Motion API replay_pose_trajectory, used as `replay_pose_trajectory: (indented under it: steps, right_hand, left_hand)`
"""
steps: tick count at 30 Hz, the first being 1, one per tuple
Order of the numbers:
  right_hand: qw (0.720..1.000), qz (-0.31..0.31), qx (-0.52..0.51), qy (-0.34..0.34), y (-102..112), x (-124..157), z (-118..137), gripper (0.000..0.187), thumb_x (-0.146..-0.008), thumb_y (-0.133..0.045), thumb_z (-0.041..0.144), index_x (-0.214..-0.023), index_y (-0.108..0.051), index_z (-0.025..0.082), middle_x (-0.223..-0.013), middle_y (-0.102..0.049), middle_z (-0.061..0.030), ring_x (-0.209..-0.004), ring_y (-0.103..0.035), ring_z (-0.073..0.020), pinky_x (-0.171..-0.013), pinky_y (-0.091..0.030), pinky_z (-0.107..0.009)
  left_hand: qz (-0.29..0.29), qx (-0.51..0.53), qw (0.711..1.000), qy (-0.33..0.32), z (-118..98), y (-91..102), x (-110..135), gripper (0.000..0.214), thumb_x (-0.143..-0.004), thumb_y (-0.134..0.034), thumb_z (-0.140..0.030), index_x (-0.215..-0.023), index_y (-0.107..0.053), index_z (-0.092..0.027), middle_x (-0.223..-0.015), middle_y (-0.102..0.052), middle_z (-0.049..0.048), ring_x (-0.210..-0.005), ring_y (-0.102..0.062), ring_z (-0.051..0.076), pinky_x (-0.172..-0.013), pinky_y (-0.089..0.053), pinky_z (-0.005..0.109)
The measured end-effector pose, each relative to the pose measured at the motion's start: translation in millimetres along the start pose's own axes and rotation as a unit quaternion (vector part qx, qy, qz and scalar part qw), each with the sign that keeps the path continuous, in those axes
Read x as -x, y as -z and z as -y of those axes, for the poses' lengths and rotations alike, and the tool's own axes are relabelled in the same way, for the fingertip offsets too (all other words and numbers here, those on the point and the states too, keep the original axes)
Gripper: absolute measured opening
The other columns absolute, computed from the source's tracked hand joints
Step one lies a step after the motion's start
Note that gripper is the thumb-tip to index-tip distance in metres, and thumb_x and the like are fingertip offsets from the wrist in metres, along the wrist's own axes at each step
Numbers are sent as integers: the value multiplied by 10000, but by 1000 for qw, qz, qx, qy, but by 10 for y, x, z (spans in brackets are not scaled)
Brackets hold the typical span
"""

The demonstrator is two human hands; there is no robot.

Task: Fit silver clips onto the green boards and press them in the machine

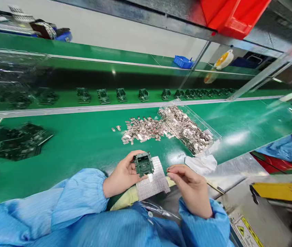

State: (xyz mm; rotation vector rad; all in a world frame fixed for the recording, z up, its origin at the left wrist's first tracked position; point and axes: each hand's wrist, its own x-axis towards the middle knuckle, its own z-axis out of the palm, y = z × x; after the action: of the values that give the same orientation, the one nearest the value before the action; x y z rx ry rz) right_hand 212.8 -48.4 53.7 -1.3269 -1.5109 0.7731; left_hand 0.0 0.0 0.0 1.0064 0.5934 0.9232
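Note:
My left hand point(121, 175) is closed around a small green circuit board point(143, 163), held above a ribbed silver sheet point(153, 180) near the table's front edge. To its right, my right hand point(191, 187) has its fingertips pinched on something tiny that I cannot make out. Both arms wear blue sleeves. A heap of small shiny metal pieces point(146, 128) lies just beyond the hands on the green mat point(84, 144), spilling from a clear plastic bag point(189, 128).
A row of green boards point(143, 95) stands on the conveyor belt behind a metal rail. Dark stacked trays point(17, 140) lie at the left. White paper point(200, 163) sits by the bag. Another person's blue sleeve point(287, 149) shows at the right. Red bin point(233, 15) overhead.

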Motion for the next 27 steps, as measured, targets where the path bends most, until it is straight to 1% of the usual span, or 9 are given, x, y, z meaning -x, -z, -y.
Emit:
replay_pose_trajectory:
  steps: [3,4,6,9,13,18,21,23,27]
  right_hand:
    - [996,-58,-34,-54,-124,274,1,140,-851,-650,204,-949,-707,285,-861,-733,12,-781,-671,-144,-700,-523,-220]
    - [994,-73,-38,-68,-171,336,2,143,-849,-649,206,-958,-701,282,-848,-732,12,-760,-669,-145,-687,-522,-223]
    - [990,-96,-35,-92,-270,405,2,93,-827,-669,211,-901,-696,261,-776,-717,18,-688,-647,-139,-639,-506,-220]
    - [989,-112,-17,-96,-414,412,-17,27,-798,-670,208,-781,-677,227,-706,-667,15,-648,-597,-138,-605,-473,-228]
    - [985,-126,-35,-112,-563,395,-53,75,-780,-645,186,-837,-608,219,-725,-646,15,-654,-573,-144,-609,-459,-243]
    - [983,-121,-23,-135,-653,415,-45,131,-796,-640,213,-864,-528,222,-702,-619,30,-621,-548,-132,-598,-443,-239]
    - [983,-131,-2,-131,-689,419,-41,149,-803,-640,236,-865,-506,226,-697,-592,37,-621,-535,-127,-599,-439,-236]
    - [983,-131,4,-132,-714,432,-49,154,-811,-637,250,-870,-497,228,-703,-582,36,-625,-536,-129,-601,-441,-240]
    - [980,-131,6,-150,-738,488,-70,158,-819,-636,267,-918,-520,226,-793,-598,1,-679,-567,-151,-610,-458,-261]
  left_hand:
    - [43,-17,999,23,37,-72,66,561,-766,-725,-143,-1253,-472,-261,-1069,-627,29,-911,-636,123,-798,-515,211]
    - [54,-24,998,28,45,-84,86,547,-787,-704,-154,-1268,-466,-264,-1092,-622,37,-937,-634,132,-811,-515,218]
    - [72,-42,996,30,57,-91,121,513,-829,-663,-181,-1288,-453,-273,-1125,-613,47,-980,-629,145,-837,-511,231]
    - [82,-65,994,33,59,-81,157,501,-850,-637,-201,-1303,-434,-267,-1112,-605,57,-950,-636,145,-816,-515,232]
    - [100,-86,991,35,48,-79,186,487,-856,-630,-226,-1297,-425,-236,-1066,-610,74,-933,-650,168,-802,-528,255]
    - [120,-119,985,22,51,-73,211,476,-876,-609,-255,-1309,-412,-242,-1151,-597,100,-984,-654,188,-850,-534,284]
    - [122,-157,980,-1,52,-68,209,419,-914,-545,-251,-1313,-417,-232,-1122,-614,103,-975,-652,182,-831,-539,273]
    - [114,-188,975,-19,46,-73,205,366,-932,-502,-240,-1291,-437,-219,-1065,-633,95,-913,-658,168,-777,-545,251]
    - [72,-226,971,-25,33,-103,217,315,-920,-519,-249,-1230,-489,-208,-977,-649,69,-775,-642,139,-660,-532,209]
